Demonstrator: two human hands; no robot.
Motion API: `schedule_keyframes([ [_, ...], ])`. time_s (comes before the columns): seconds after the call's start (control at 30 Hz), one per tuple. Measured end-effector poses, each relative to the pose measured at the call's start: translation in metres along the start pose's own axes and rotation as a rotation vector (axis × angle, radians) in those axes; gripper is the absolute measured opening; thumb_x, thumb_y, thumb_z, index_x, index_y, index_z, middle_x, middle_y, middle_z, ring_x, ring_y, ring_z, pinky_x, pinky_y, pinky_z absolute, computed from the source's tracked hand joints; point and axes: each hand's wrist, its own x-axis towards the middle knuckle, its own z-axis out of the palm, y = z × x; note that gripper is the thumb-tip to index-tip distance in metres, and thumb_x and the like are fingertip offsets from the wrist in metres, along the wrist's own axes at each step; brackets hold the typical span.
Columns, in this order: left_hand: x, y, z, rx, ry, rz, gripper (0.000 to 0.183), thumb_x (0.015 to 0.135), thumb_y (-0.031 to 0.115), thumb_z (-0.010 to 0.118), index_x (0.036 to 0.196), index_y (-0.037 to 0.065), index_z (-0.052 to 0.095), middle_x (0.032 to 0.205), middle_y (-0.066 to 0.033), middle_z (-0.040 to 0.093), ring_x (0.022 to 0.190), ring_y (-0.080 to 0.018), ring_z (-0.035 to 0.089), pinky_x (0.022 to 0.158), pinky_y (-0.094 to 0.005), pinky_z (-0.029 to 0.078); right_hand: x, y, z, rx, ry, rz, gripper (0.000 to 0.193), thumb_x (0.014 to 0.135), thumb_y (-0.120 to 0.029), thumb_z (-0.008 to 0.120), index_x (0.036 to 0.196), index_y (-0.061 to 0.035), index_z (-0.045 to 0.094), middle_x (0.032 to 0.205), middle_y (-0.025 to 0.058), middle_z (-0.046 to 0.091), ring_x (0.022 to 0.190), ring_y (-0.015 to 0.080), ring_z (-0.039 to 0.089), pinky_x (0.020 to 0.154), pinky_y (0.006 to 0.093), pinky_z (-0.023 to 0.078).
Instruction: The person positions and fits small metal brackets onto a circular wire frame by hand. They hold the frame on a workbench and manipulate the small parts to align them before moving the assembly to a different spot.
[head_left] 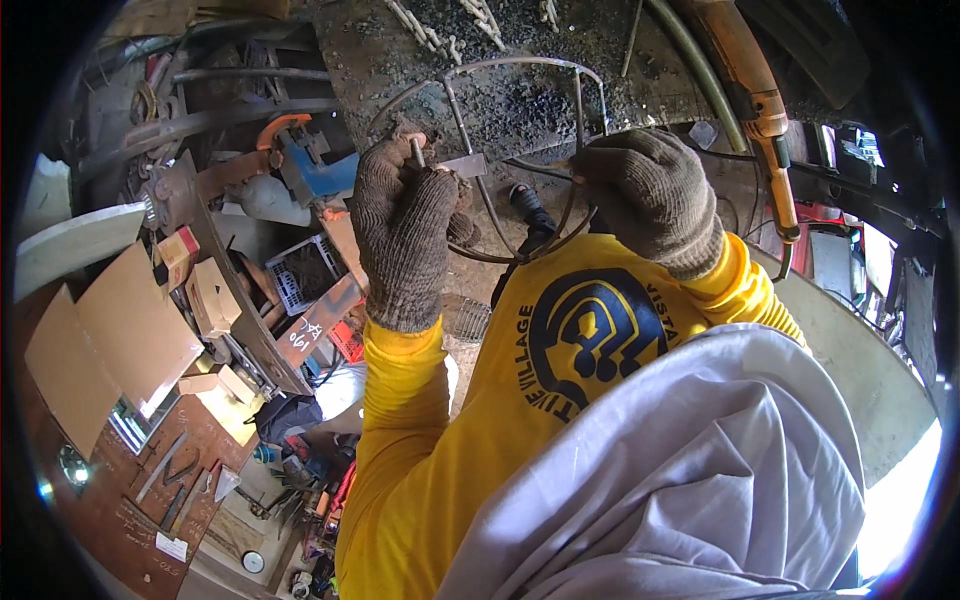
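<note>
Both hands wear brown knitted gloves, and yellow sleeves cover the forearms. A frame of bent metal rod (520, 62), with curved hoops and upright bars, hangs between them at the near edge of the workbench. My left hand (402, 225) is closed at the frame's left side. A short rod end sticks up between its fingers, and a small flat metal plate (465, 165) juts out to the right of them. My right hand (650, 195) has its fingers closed on the frame's right side; its fingertips are partly hidden.
Dark grit and several pale twisted metal pieces (415, 25) lie on the workbench (350, 60). An orange power tool (755, 100) is at the right. On the left are cardboard boxes (130, 330), a blue metal tool (310, 180) and a brown board (120, 490) bearing hand tools.
</note>
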Motion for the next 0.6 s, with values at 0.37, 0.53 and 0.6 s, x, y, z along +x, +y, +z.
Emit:
schedule_keyframes([
  [0.37, 0.000, -0.004, 0.000, 0.039, 0.011, 0.037, 0.036, 0.089, 0.006, 0.067, 0.124, 0.001, 0.058, 0.087, -0.0091, 0.066, 0.067, -0.0137, 0.066, 0.056, -0.0262, 0.057, 0.012, -0.009, 0.011, 0.016, -0.021, -0.092, 0.028, 0.079, -0.011, 0.074, 0.107, -0.0129, 0.073, 0.096, 0.0084, 0.071, 0.083, 0.0294, 0.070, 0.069, 0.0401, 0.056],
  [0.53, 0.001, -0.007, 0.000, 0.042, 0.001, 0.075, 0.037, 0.090, 0.005, 0.067, 0.125, 0.000, 0.058, 0.092, -0.0100, 0.068, 0.078, -0.0139, 0.069, 0.063, -0.0265, 0.058, 0.022, -0.016, 0.014, 0.001, -0.079, -0.099, 0.030, 0.078, -0.011, 0.073, 0.108, -0.0144, 0.073, 0.097, 0.0084, 0.070, 0.082, 0.0291, 0.070, 0.069, 0.0401, 0.056],
  [0.6, 0.002, -0.010, -0.003, 0.063, 0.004, 0.065, 0.037, 0.090, 0.005, 0.067, 0.126, -0.001, 0.058, 0.096, -0.0107, 0.069, 0.079, -0.0140, 0.069, 0.067, -0.0267, 0.057, 0.022, -0.014, 0.018, -0.002, -0.071, -0.120, 0.033, 0.077, -0.011, 0.072, 0.109, -0.0145, 0.073, 0.097, 0.0081, 0.070, 0.082, 0.0290, 0.069, 0.069, 0.0399, 0.056],
])
